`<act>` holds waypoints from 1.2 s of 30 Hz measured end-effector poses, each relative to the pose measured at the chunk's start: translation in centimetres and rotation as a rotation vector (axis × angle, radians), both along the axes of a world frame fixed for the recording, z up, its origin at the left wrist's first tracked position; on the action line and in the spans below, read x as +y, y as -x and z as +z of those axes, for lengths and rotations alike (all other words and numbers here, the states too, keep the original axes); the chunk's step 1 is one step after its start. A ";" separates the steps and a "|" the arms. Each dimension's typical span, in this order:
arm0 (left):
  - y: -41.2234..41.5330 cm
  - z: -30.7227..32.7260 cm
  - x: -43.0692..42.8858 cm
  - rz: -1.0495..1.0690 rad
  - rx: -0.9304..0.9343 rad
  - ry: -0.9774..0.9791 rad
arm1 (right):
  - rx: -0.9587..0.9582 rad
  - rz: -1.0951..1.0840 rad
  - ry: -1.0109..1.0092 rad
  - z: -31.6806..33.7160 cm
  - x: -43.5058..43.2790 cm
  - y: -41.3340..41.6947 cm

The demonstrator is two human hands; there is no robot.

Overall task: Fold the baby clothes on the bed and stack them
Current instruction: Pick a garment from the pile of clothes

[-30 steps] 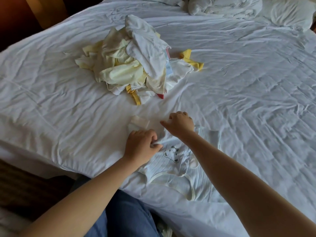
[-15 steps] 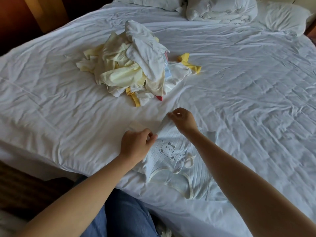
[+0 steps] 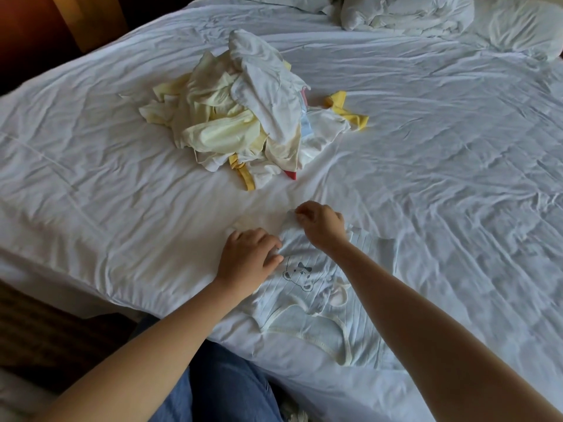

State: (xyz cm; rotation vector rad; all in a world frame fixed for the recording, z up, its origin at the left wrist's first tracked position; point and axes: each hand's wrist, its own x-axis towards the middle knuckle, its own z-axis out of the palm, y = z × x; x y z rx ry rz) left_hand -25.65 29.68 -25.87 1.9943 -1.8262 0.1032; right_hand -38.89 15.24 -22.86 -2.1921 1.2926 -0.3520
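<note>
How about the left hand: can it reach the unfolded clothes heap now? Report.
Probably yes: bare sheet lies between the left hand and the heap, but it grips the bear garment and must release it.

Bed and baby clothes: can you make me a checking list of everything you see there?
Surface: white bed sheet, wrinkled.
Job's things: blue bear top lying near the bed's edge; unfolded pile of white and yellow clothes farther back; no folded stack seen.
Clutter: nothing seen.
Grippers: left hand grips the top's left side; right hand pinches its far edge.
Cables: nothing seen.
Surroundings: pillows and crumpled duvet at the bed's head; the person's jeans below.
</note>
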 end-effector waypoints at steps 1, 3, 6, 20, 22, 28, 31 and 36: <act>-0.1 -0.2 0.0 -0.003 -0.010 0.006 | 0.049 0.040 0.016 -0.2 -0.1 0.0; 0.0 -0.3 0.2 0.011 -0.025 0.002 | 0.116 0.095 0.031 -0.3 -0.1 0.5; 0.6 0.3 0.8 0.014 -0.012 0.015 | 0.093 0.102 0.100 0.1 0.5 2.4; 4.3 2.2 6.4 -0.185 -0.012 -0.207 | 0.113 0.422 0.199 0.9 9.9 11.2; 4.4 2.5 7.0 -0.167 -0.011 -0.249 | 0.152 0.451 0.200 0.7 10.4 11.5; 5.0 3.6 7.5 -0.132 -0.043 -0.304 | 0.128 0.380 0.245 0.4 11.4 10.8; 5.2 4.0 7.4 -0.109 -0.085 -0.354 | 0.132 0.368 0.220 0.5 11.5 10.6; 5.0 4.4 7.0 -0.122 -0.101 -0.383 | 0.079 0.326 0.269 1.9 11.0 11.2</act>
